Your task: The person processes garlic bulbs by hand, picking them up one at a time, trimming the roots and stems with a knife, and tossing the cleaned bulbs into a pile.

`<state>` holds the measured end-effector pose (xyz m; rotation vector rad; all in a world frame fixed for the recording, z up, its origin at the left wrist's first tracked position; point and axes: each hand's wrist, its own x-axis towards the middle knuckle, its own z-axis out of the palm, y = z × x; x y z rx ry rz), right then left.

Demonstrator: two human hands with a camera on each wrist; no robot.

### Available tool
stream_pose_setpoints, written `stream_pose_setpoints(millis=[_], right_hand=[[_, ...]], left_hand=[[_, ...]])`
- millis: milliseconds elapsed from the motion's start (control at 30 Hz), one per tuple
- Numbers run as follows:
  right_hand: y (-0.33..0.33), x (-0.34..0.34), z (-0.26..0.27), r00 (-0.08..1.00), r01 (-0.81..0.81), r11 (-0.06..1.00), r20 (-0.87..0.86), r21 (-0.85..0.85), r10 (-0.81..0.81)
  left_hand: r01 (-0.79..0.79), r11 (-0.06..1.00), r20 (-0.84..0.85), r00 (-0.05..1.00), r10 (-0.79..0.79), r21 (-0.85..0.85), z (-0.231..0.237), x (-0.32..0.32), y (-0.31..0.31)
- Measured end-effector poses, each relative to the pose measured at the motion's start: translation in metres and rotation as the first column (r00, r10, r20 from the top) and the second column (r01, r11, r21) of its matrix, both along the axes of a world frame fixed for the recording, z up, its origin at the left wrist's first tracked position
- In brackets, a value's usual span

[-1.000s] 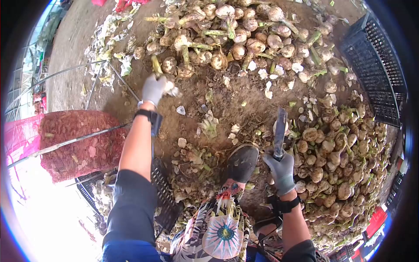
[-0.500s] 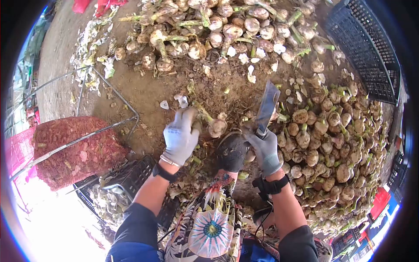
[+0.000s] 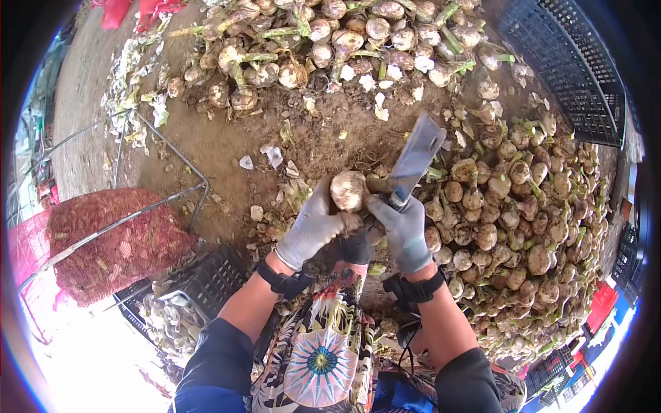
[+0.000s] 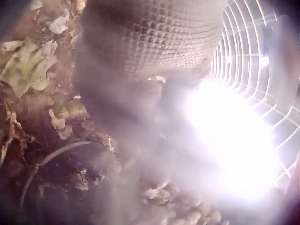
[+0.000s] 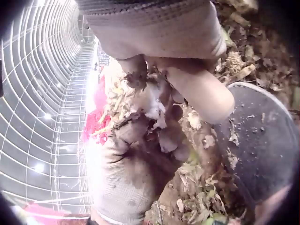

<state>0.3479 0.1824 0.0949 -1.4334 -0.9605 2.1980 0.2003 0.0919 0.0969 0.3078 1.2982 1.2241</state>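
Note:
In the head view a garlic bulb (image 3: 348,191), pale and dirt-streaked, is held in the gloved left hand (image 3: 312,226), fingers curled round its left side and underside. Close against its right side, the gloved right hand (image 3: 405,230) grips the handle of a wide-bladed knife (image 3: 418,153), blade pointing up and away. The right wrist view shows the left glove (image 5: 129,176) below and the right glove (image 5: 154,28) above, with dirty roots and skin between them. The left wrist view is blurred, mostly the left glove (image 4: 154,37).
Long-stemmed bulbs (image 3: 321,52) lie across the far ground. A large bulb pile (image 3: 509,241) is at the right, a black crate (image 3: 568,65) behind it. At left stand a full red mesh bag (image 3: 113,241), a metal frame (image 3: 160,199) and a black crate (image 3: 213,279).
The left hand has come back from the far bulbs with one bulb, now up between both hands. The knife has stayed in the right hand. The head view has shifted.

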Motion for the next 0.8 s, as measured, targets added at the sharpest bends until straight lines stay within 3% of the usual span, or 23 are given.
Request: stream_pose_setpoints(millis=[33,100,133,167,233,267,300,367,433,500,600,667,800], right_hand=[[0.0,0.002,0.003,1.0,-0.005,1.0,-0.001,0.001,0.005],[0.005,0.008,0.016,0.941,-0.306,0.896,0.245,0.322,0.234],[0.008,0.011,0.023,0.846,-0.51,0.65,0.466,0.563,0.26],[0.01,0.012,0.031,0.845,-0.512,0.649,0.468,0.563,0.26],[0.013,0.013,0.046,0.531,-0.846,0.165,0.776,0.506,0.341],[0.011,0.013,0.047,0.536,-0.842,0.127,0.783,0.525,0.316],[0.012,0.012,0.05,0.536,-0.842,0.13,0.783,0.524,0.316],[0.016,0.008,0.059,0.495,-0.864,0.071,0.811,0.499,0.312],[0.021,0.009,0.061,0.501,-0.863,0.102,0.811,0.495,0.302],[0.02,0.009,0.061,0.505,-0.862,0.13,0.809,0.49,0.3],[0.02,0.009,0.056,0.52,-0.854,0.149,0.805,0.498,0.285],[0.021,0.01,0.052,0.602,-0.795,0.118,0.752,0.595,0.269],[0.02,0.013,0.045,0.553,-0.832,0.132,0.794,0.538,0.252]], left_hand=[[-0.005,1.0,-0.001,1.0,0.005,0.001,0.007,-0.003,0.002],[-0.045,0.997,0.067,0.997,0.049,-0.064,0.017,-0.013,0.003],[-0.065,0.998,0.115,0.991,0.062,0.023,0.011,-0.016,-0.004],[-0.066,0.998,0.117,0.991,0.062,0.025,0.006,-0.015,-0.015],[-0.172,0.984,0.21,0.965,0.159,0.047,0.015,-0.011,-0.022],[-0.21,0.976,0.191,0.962,0.197,0.054,0.016,-0.007,-0.018],[-0.208,0.977,0.192,0.962,0.195,0.052,0.027,-0.008,-0.013],[0.008,1.0,-0.203,0.979,-0.01,-0.011,0.04,-0.009,-0.009],[0.029,0.999,-0.155,0.987,-0.032,-0.024,0.028,-0.011,-0.016],[-0.052,0.989,0.076,0.996,0.042,0.137,0.024,-0.009,-0.022],[-0.013,0.993,0.026,1.0,0.01,0.119,0.026,-0.013,-0.016],[0.026,0.997,-0.006,1.0,-0.026,0.071,0.033,-0.014,-0.016],[-0.028,0.999,0.056,0.998,0.026,0.038,0.044,-0.011,-0.014]])
